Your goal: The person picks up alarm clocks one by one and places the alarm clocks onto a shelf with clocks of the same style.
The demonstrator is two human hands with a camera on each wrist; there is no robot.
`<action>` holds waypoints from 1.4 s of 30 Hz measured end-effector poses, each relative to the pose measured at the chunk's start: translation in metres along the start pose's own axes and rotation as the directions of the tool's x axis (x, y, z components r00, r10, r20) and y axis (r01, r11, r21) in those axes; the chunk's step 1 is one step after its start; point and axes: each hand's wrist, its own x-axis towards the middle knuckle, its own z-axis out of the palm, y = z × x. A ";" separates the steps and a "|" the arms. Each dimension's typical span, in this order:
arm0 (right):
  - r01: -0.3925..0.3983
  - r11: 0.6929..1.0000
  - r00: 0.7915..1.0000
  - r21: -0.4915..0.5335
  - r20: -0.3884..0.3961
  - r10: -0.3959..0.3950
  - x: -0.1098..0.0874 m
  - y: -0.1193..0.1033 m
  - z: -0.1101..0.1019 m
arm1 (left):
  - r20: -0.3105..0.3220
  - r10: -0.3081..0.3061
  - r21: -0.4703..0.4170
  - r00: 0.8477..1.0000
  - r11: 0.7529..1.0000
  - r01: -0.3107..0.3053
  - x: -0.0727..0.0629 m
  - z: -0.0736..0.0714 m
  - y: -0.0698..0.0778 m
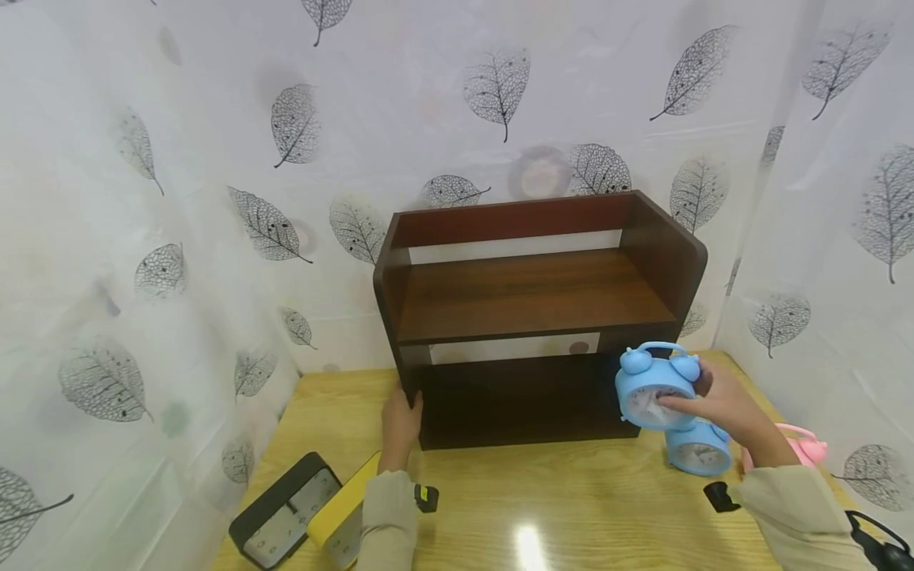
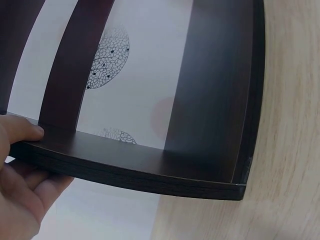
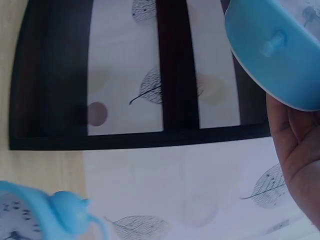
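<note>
A dark brown two-tier wooden shelf (image 1: 535, 289) stands on the table against the back. My left hand (image 1: 401, 420) grips its left side panel, thumb on the inner face and fingers outside, as the left wrist view shows. Off the table, my right hand (image 1: 739, 412) holds a light blue twin-bell alarm clock (image 1: 635, 400) by its right side, in front of the shelf's lower right corner. Below and behind that hand, a second blue alarm clock (image 1: 703, 456) stands on the table. Partly hidden by the right forearm is a pink alarm clock (image 1: 803, 446).
At the left front, a black rectangular clock (image 1: 286, 511) and a yellow one (image 1: 346, 515) lie side by side, the yellow partly behind the left sleeve. A black object (image 1: 881, 547) sits at the lower right edge. Leaf-patterned sheeting (image 1: 500, 95) surrounds the wooden table (image 1: 571, 507).
</note>
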 end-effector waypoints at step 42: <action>0.035 0.995 0.999 -0.093 -0.031 -0.038 0.091 -0.080 -0.004 | 0.002 -0.029 -0.019 1.000 0.999 0.029 -0.002 -0.001 0.003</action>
